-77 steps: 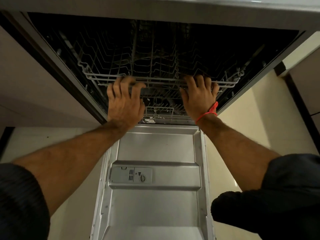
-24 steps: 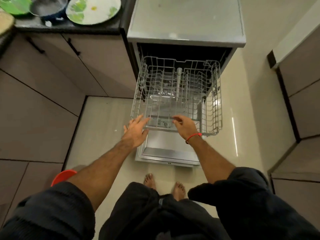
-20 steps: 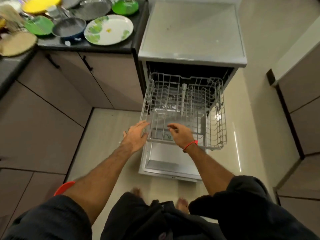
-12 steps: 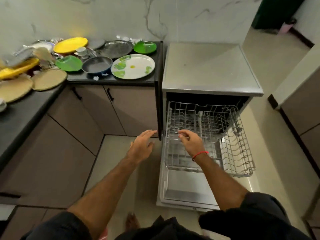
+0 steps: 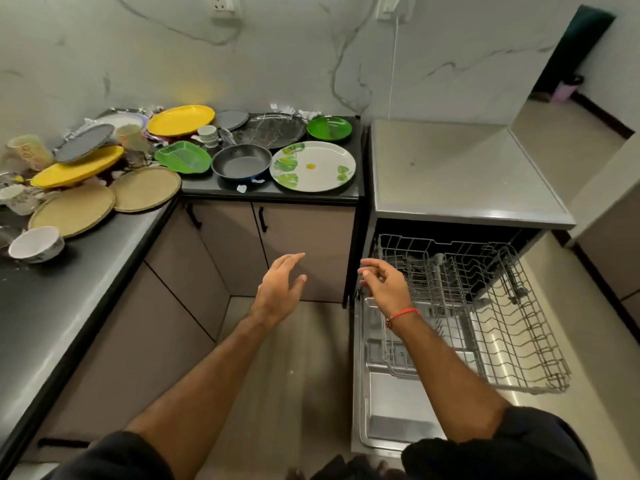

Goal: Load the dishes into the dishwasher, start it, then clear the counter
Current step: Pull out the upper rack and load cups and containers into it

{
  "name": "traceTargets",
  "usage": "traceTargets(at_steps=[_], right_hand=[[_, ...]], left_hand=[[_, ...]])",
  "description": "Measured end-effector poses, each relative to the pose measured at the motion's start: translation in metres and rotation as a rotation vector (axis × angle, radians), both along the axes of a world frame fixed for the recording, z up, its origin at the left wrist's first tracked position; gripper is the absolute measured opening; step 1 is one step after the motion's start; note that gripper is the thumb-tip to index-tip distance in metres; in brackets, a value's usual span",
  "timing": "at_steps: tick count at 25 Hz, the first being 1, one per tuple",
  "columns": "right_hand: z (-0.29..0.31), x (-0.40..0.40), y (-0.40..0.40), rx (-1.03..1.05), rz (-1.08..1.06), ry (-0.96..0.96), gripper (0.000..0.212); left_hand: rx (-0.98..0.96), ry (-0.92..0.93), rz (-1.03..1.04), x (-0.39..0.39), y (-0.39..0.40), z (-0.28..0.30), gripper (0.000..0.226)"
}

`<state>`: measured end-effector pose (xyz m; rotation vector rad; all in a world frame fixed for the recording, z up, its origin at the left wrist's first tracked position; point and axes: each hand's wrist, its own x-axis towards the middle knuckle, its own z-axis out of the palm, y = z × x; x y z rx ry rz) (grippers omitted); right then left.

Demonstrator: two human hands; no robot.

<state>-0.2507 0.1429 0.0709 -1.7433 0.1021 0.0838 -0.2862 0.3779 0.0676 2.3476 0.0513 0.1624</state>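
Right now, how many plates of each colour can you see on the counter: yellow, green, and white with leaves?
Yellow plates: 2
Green plates: 2
White plate with green leaves: 1
Total: 5

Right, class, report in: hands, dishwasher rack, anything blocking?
Left hand open, empty. Right hand open, empty. Grey wire dishwasher rack pulled out, no dishes in it. White leaf-print plate on the black counter. Path clear.
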Motion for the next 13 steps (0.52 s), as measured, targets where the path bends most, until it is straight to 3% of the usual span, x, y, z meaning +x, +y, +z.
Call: traceTargets(at_steps=[13], right_hand=[[0.029, 0.099, 0.114, 0.091, 0.231, 0.023, 0.02]], left_hand=[[-0.003, -0.086, 0.193, 0.047, 0.082, 0.021, 0.05]])
